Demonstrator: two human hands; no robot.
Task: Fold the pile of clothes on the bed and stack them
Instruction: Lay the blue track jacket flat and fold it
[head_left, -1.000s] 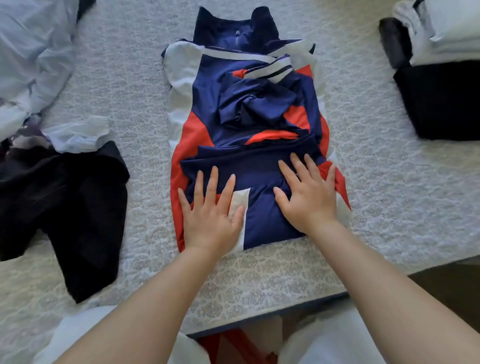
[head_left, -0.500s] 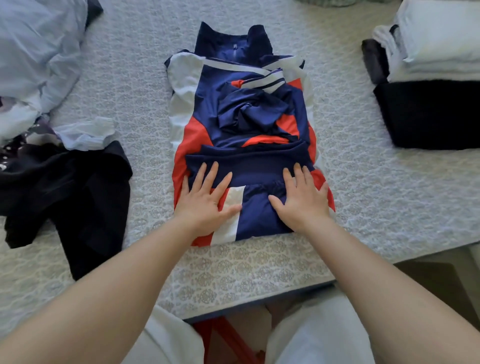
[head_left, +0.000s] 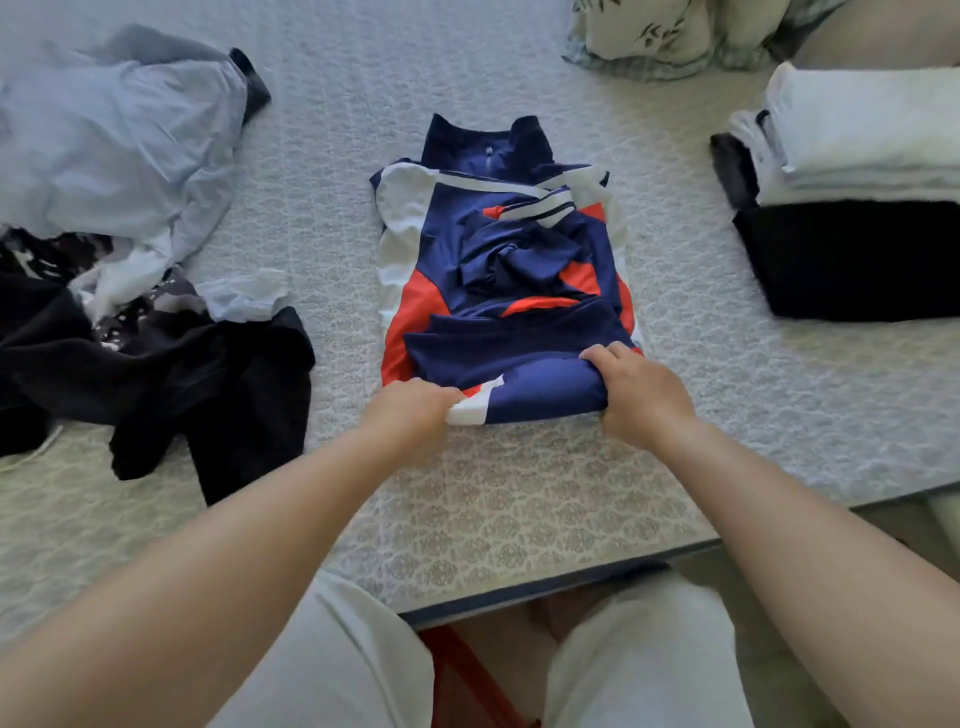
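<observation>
The bed (head_left: 519, 519) lies under both hands. Left of the left hand (head_left: 410, 410) sprawls the unfolded pile (head_left: 130, 291); right of the right hand (head_left: 636, 395) sits the folded stack (head_left: 852, 208). Between them, the navy jacket (head_left: 498, 270) stretches away, both hands gripping its near folded edge.

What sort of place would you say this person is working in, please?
Most likely a bedroom at home: a quilted bedspread covers a bed, a pillow lies at its far end, and loose clothes and a folded stack sit on it.
</observation>
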